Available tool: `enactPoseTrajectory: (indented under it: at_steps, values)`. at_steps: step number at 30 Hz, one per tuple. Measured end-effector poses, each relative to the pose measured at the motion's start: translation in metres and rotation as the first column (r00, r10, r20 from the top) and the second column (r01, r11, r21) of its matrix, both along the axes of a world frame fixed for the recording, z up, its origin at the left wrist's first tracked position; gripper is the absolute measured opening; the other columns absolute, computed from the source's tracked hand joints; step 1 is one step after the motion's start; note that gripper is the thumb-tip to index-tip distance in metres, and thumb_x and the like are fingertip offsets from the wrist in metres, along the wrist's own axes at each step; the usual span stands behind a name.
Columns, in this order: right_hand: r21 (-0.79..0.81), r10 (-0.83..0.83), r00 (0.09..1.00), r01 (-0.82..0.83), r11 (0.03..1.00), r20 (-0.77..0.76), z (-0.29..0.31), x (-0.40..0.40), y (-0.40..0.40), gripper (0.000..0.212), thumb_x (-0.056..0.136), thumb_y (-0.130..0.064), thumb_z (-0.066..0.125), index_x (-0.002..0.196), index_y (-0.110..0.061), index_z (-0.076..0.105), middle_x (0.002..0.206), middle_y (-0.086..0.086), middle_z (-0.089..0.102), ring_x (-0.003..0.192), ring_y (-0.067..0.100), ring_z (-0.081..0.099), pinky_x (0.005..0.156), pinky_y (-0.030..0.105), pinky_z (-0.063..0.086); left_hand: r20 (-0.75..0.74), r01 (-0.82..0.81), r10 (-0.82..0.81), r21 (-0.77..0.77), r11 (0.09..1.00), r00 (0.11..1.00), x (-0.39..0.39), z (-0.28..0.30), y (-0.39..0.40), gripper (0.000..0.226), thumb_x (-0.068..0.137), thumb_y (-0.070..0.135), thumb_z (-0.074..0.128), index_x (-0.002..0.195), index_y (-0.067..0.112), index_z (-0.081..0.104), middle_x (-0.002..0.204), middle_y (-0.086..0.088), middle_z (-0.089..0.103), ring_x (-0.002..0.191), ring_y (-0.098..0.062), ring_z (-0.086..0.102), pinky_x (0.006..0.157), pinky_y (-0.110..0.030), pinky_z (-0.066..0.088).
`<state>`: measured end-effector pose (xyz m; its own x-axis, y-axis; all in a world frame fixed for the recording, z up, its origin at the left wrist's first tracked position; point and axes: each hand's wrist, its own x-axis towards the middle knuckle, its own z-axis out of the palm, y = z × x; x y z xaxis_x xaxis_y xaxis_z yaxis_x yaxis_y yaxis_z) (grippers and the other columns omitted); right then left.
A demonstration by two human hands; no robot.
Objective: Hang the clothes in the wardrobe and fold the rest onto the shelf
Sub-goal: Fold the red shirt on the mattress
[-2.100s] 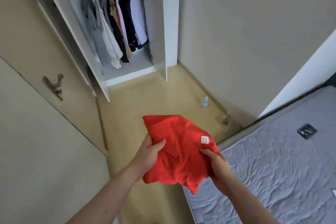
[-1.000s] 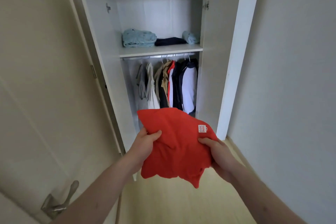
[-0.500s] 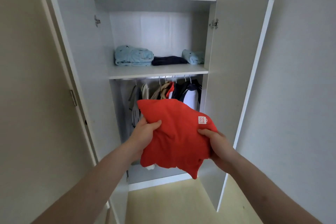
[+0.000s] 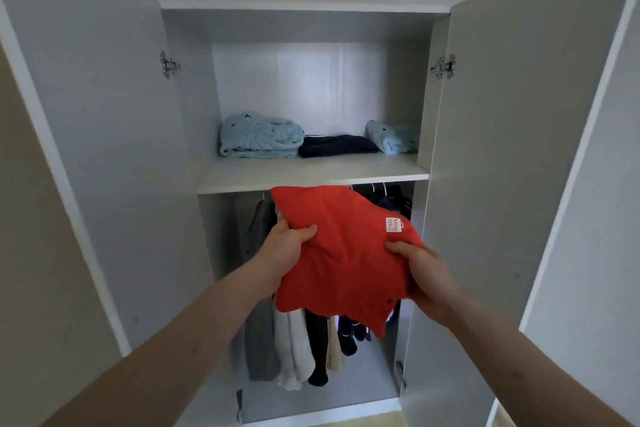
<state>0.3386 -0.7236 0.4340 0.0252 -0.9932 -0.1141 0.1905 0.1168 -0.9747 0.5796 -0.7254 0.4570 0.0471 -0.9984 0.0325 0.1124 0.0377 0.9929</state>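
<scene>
A folded red garment (image 4: pixel 346 253) with a small white label is held up in front of the open wardrobe, just below the front edge of the shelf (image 4: pixel 311 175). My left hand (image 4: pixel 287 246) grips its left edge, thumb on top. My right hand (image 4: pixel 420 269) grips its right edge. On the shelf lie a folded light blue item (image 4: pixel 259 137) at the left, a dark navy item (image 4: pixel 337 146) in the middle and a smaller light blue item (image 4: pixel 393 137) at the right. Hung clothes (image 4: pixel 298 350) fill the space under the shelf, partly hidden by the red garment.
Both wardrobe doors stand open, the left door (image 4: pixel 104 149) and the right door (image 4: pixel 502 149) flanking my arms. The front strip of the shelf is bare white board. The wardrobe floor (image 4: pixel 311 399) lies below the hung clothes.
I have walked from the bed to the wardrobe and now stand close to it. Both hands have lifted the red garment toward the shelf edge, with the same hold.
</scene>
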Motion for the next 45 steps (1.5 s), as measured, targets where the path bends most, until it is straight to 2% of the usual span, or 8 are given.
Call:
enactPoseTrajectory:
  at_steps: [12,20,31,36,39,41,43,45]
  values:
    - [0.022,0.125,0.991,-0.126,0.992,0.052,0.053,0.018,-0.209,0.034,0.088,-0.017,0.065,0.121,-0.018,0.066,0.115,0.01,0.074,0.106,0.033,0.069,0.084,0.048,0.059,0.015,-0.18,0.18,-0.001,0.984,0.984,0.011,0.048,-0.178,0.041,0.097,0.018,0.065,0.137,0.02,0.056,0.122,-0.004,0.071,0.107,-0.028,0.069,0.092,-0.044,0.056]
    - [0.028,0.199,0.974,-0.203,0.979,0.108,0.073,0.071,-0.301,0.031,0.088,-0.014,0.061,0.118,-0.012,0.069,0.103,0.012,0.078,0.086,0.028,0.072,0.058,0.031,0.055,-0.049,-0.24,0.24,-0.003,0.971,0.97,0.065,0.06,-0.27,0.037,0.093,0.013,0.066,0.13,0.017,0.063,0.112,-0.009,0.077,0.104,-0.032,0.073,0.099,-0.053,0.054]
    - [0.064,0.227,0.966,-0.236,0.97,0.122,0.072,0.175,-0.444,0.03,0.09,-0.021,0.073,0.118,-0.012,0.067,0.1,0.008,0.079,0.079,0.021,0.077,0.056,0.031,0.059,0.046,-0.276,0.273,0.15,0.949,0.961,0.178,0.066,-0.389,0.032,0.09,0.032,0.068,0.12,0.02,0.069,0.103,-0.01,0.078,0.089,-0.03,0.077,0.074,-0.041,0.059]
    - [0.037,0.17,0.981,-0.167,0.985,-0.092,0.052,0.234,-0.503,0.048,0.092,-0.032,0.075,0.13,-0.005,0.063,0.123,0.013,0.071,0.102,0.026,0.07,0.085,0.035,0.057,0.153,-0.336,0.311,0.178,0.925,0.938,0.222,0.045,-0.437,0.029,0.097,0.023,0.063,0.122,0.011,0.067,0.09,-0.009,0.079,0.076,-0.025,0.077,0.063,-0.031,0.058]
    - [-0.151,0.025,0.92,-0.091,0.984,-0.392,0.047,0.254,-0.521,0.072,0.093,-0.046,0.069,0.148,-0.006,0.045,0.148,0.014,0.053,0.131,0.029,0.055,0.111,0.036,0.042,0.405,-0.445,0.372,0.1,0.89,0.835,0.242,0.033,-0.458,0.054,0.086,0.026,0.073,0.133,0.004,0.058,0.117,-0.017,0.071,0.103,-0.034,0.07,0.092,-0.043,0.056]
    - [-0.322,-0.113,0.878,-0.049,0.945,-0.464,0.044,0.262,-0.52,0.085,0.094,-0.049,0.067,0.159,-0.014,0.025,0.161,0.011,0.032,0.146,0.027,0.036,0.12,0.038,0.03,0.715,-0.537,0.382,-0.012,0.844,0.585,0.248,0.031,-0.464,0.08,0.08,0.037,0.076,0.144,0.002,0.044,0.146,-0.023,0.049,0.133,-0.038,0.049,0.113,-0.045,0.041]
    - [-0.594,-0.279,0.857,-0.038,0.804,-0.433,0.032,0.265,-0.51,0.072,0.096,-0.041,0.065,0.157,-0.02,0.033,0.157,0.003,0.031,0.145,0.017,0.032,0.119,0.032,0.027,0.795,-0.531,0.48,-0.242,0.812,0.371,0.239,0.029,-0.46,0.09,0.085,0.042,0.073,0.155,0.009,0.027,0.161,-0.018,0.025,0.148,-0.036,0.025,0.121,-0.044,0.025]
    - [-0.721,-0.317,0.826,-0.148,0.677,-0.466,0.016,0.267,-0.505,0.05,0.101,-0.031,0.059,0.149,-0.02,0.049,0.152,-0.004,0.039,0.14,0.009,0.036,0.119,0.027,0.026,0.732,-0.343,0.533,-0.415,0.843,0.424,0.226,0.027,-0.453,0.078,0.089,0.047,0.069,0.153,0.019,0.036,0.161,-0.008,0.031,0.147,-0.03,0.029,0.12,-0.038,0.025]
